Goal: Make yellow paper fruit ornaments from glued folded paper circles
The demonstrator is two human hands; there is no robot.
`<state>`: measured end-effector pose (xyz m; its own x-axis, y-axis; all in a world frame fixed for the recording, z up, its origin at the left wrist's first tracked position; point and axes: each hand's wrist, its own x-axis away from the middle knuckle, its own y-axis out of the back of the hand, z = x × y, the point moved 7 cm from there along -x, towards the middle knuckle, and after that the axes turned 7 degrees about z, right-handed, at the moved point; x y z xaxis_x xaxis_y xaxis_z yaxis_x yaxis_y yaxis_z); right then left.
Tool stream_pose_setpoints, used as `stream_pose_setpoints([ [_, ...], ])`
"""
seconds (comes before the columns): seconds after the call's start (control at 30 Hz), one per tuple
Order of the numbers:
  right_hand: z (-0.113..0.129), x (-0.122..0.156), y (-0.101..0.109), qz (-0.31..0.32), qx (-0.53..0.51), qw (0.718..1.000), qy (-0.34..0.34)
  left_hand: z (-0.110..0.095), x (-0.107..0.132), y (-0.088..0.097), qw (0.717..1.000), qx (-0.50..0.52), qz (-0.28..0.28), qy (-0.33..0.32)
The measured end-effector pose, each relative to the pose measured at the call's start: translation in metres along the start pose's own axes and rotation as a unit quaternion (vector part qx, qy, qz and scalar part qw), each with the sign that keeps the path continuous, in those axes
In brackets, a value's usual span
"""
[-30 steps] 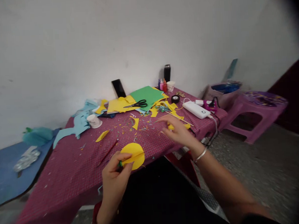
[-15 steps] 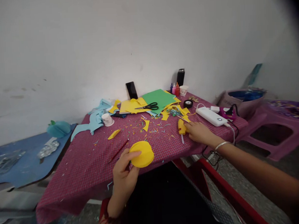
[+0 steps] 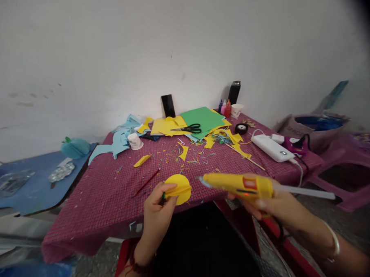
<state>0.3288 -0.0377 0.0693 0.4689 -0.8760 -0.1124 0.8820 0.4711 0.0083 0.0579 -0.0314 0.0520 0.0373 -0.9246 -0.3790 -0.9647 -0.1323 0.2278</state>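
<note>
My left hand (image 3: pixel 159 211) pinches a yellow paper disc (image 3: pixel 182 187) above the front edge of the table; a fold or ridge runs across its middle, and a bit of green shows by my fingers. Wrapped around the handle of a yellow glue gun (image 3: pixel 236 184) is my right hand (image 3: pixel 275 206). The gun's nozzle points left toward the disc, a small distance apart from it, and a white glue stick (image 3: pixel 310 191) juts out of its back. A red pencil (image 3: pixel 146 183) lies on the checked tablecloth (image 3: pixel 92 199) left of the disc.
Scissors (image 3: pixel 190 128) rest on yellow and green paper sheets (image 3: pixel 204 118). A paper cup (image 3: pixel 135 141), blue paper scraps (image 3: pixel 119 143) and a propped phone (image 3: pixel 168 105) stand or lie nearby. At right are black tape (image 3: pixel 241 128), a white power bank (image 3: pixel 273 147) and a pink stool (image 3: pixel 336 168).
My right hand has picked the glue gun up off the table and brought it beside the disc. The disc has turned in my left hand, so its folded ridge now shows.
</note>
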Motion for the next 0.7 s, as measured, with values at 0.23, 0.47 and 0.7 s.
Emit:
stream_pose_setpoints([
  [0.23, 0.000, -0.006, -0.039, 0.097, -0.075, 0.992, 0.001, -0.009, 0.002, 0.003, 0.998, -0.037, 0.002, -0.041],
  [0.47, -0.006, -0.004, -0.036, 0.107, -0.083, 0.991, -0.001, -0.015, -0.001, 0.002, 0.999, -0.038, -0.007, -0.032],
  [0.7, -0.012, -0.005, -0.036, 0.089, -0.109, 0.990, 0.012, -0.012, 0.002, 0.001, 0.997, -0.057, -0.007, -0.046],
])
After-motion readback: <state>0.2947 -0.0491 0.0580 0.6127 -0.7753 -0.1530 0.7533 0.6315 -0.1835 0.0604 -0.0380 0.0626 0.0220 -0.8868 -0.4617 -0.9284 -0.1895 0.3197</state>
